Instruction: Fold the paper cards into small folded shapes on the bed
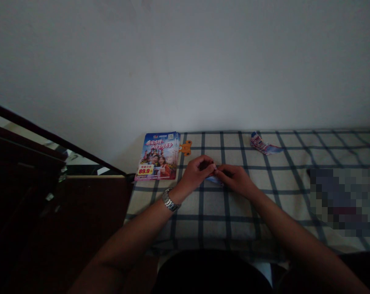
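Note:
My left hand and my right hand meet low over the checked cloth, thumbs and fingertips pinched together. Between them is a small piece of printed paper, blue-white with a bit of red; the fingers hide much of it, so its full shape cannot be seen. Left of my hands lies a stack of printed flyers, with a blue sky, two people and "89.9" on the top one. Off to the right, apart from my hands, rests a crumpled or folded flyer piece in similar colours.
A white and dark-blue checked cloth covers the surface against a plain wall. An orange bear-shaped figure shows beside the stack. A blurred-out item lies at right. Dark wooden furniture stands at left.

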The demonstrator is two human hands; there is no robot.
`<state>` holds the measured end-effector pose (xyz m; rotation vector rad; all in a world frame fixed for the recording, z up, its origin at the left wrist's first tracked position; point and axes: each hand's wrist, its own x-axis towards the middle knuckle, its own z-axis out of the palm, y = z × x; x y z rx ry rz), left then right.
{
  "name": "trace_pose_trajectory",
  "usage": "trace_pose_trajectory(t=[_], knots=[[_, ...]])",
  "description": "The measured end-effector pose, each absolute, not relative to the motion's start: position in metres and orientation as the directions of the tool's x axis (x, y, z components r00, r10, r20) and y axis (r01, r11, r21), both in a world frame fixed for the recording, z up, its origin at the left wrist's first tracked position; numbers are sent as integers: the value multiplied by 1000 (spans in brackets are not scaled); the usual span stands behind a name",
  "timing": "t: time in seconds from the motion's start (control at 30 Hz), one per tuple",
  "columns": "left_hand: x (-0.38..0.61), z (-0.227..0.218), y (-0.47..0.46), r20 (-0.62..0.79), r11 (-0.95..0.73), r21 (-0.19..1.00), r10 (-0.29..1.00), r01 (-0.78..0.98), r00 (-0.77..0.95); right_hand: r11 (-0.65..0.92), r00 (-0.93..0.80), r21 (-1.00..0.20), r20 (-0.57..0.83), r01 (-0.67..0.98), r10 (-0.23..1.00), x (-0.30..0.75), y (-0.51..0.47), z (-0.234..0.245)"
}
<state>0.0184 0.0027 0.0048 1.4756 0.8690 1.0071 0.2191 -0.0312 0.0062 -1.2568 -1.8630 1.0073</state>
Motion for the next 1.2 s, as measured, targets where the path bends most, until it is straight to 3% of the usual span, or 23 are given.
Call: trace_pose_trajectory(t=[0.2, 0.53, 0.8, 1.2], knots=[[14, 8, 4, 158, -196, 980, 889, 45, 430, 226, -289, -913, 127, 340, 949, 220, -30, 8], [13, 7, 3, 192, -282, 949, 868, 138, 457, 328, -312, -853, 208, 407, 927, 221, -30, 10], [11, 12, 1, 237, -367, 909, 845, 198, 479, 366, -355, -854, 235, 369, 905, 224, -31, 9], [10, 10, 7, 195, -271, 954, 884, 126, 426, 306, -256, -876, 220, 373, 941, 226, -28, 14]])
